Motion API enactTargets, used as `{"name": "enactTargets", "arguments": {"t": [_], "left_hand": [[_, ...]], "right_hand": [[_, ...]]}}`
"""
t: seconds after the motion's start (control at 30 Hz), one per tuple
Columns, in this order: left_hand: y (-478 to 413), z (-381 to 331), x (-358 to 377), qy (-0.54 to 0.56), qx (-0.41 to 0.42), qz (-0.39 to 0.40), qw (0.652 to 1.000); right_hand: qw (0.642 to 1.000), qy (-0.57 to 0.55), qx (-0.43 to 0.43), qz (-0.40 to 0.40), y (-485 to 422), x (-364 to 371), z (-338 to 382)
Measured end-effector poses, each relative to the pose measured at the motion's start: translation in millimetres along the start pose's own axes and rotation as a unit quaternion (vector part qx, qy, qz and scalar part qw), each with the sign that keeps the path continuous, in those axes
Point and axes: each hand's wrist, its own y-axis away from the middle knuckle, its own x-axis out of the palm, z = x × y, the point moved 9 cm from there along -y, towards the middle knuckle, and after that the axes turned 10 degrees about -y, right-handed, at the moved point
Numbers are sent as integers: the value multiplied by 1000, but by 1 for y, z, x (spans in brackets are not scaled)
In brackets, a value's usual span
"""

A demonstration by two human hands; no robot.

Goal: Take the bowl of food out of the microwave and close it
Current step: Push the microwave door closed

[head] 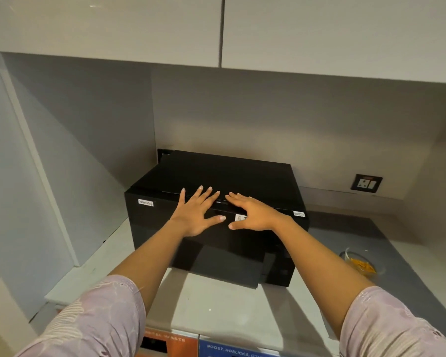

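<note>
A black microwave (pixel 222 173) stands on the pale counter (pixel 216 302) against the wall, its door shut. My left hand (pixel 196 215) lies flat on the upper front of the door, fingers spread. My right hand (pixel 252 213) rests beside it on the same upper edge, fingers apart, holding nothing. A clear glass bowl (pixel 368 264) with yellow-orange food sits on the counter to the right of the microwave, partly hidden behind my right forearm.
White wall cabinets (pixel 216 27) hang above. A wall socket (pixel 366 183) is at the back right. A side panel (pixel 23 163) closes the left. Labelled orange and blue bin fronts (pixel 191 346) show below the counter edge.
</note>
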Motion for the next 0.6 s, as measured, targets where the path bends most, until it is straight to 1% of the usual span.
{"name": "enactTargets", "arguments": {"t": [0.1,0.23,0.43,0.6], "left_hand": [[-2,-1,0,-22,13,-17,1000],[-2,1,-1,-34,8,-35,999],[-5,-3,-9,-15,-23,-93,995],[-4,-3,-9,-17,-25,-104,994]], "right_hand": [[998,45,-5,-39,1,-4,-6],[995,70,4,-65,-2,-5,-9],[988,67,45,-128,-5,-11,-8],[987,46,68,-135,-3,-9,-6]]}}
